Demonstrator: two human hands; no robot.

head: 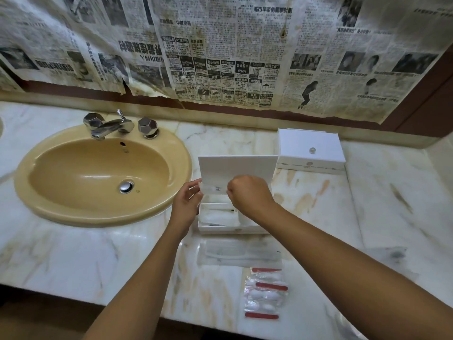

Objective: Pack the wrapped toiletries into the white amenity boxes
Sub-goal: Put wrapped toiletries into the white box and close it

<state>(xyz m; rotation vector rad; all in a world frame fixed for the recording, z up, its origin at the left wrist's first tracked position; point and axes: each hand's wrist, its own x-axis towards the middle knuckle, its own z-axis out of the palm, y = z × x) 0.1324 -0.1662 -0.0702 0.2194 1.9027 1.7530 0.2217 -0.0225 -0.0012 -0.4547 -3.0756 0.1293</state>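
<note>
Two hands at the open amenity box [230,217]: left hand [187,201] pinches the lid [237,170] (upright), right hand [247,192] grips a wrapped packet [215,188]; a slipping lid could trap it.

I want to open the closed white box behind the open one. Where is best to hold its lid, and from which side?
Probably pinch the small round knob in the middle of the closed white box, coming straight down from above. It is the only raised part on the flat lid. The box sits close to the back wall, so a top approach has the most room.
</note>
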